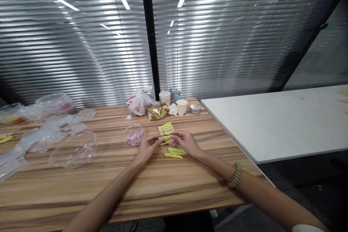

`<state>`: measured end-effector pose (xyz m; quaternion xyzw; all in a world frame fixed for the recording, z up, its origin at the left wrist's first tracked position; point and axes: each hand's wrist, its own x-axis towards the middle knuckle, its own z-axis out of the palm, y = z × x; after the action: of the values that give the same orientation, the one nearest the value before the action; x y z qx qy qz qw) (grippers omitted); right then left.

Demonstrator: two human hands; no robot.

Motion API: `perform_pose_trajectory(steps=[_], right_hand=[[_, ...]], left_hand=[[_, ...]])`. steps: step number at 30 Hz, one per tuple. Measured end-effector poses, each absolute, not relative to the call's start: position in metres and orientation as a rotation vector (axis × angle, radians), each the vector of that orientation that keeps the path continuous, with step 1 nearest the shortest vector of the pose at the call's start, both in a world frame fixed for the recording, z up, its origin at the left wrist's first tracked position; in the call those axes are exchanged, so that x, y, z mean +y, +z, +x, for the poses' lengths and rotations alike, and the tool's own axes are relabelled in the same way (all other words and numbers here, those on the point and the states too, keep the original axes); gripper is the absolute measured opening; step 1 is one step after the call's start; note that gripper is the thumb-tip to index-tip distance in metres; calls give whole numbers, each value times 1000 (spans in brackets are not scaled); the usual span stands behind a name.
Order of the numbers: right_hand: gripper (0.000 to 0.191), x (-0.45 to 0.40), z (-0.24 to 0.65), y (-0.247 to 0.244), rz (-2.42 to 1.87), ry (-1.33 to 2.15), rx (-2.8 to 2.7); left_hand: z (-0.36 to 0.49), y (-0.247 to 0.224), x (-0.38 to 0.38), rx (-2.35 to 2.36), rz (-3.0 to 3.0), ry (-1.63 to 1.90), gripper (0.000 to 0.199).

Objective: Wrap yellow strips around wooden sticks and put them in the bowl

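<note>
Two hands, the left hand (pixel 148 148) and the right hand (pixel 186 142), met over a loose pile of yellow strips (pixel 165 127) on the wooden counter (pixel 168 188). Their fingers (pixel 175 137) were pressed together, the tips of both hands almost touching at the pile's near end; whether they pinched a strip could not be told. Just left of the pile stood a clear tub of pink beads (pixel 134 137), a few more strips (pixel 175 153) lay just nearer the person, and beyond the pile sat a gold foil packet (pixel 158 111) and a paper cup (pixel 182 107).
</note>
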<state>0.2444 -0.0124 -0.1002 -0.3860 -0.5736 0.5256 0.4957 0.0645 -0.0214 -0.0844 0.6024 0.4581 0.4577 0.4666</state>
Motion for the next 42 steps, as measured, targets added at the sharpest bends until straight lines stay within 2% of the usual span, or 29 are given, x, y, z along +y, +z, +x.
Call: perform_pose_trajectory(steps=[10,19,27,36,42], right_hand=[[45,-10,247,-99,-995,1245,-1289],[45,-14,245,-95,-860,1497,-1043],[49,-12,248,-96,-825,1533,-1024],[47,-6,254,-95,-952,1310,-1031],[40,-4,260,-94,-1054,973,-1222]], left_hand=[[67,-79,-24,1136,1529,1072,31],[64,-85,-22,1111,1603,1046,27],[65,-91,-21,1053,1641,984,28],[63,-90,-20,1158,1653,1032,33],[58,-86,-22,1258,2200,1141,25]])
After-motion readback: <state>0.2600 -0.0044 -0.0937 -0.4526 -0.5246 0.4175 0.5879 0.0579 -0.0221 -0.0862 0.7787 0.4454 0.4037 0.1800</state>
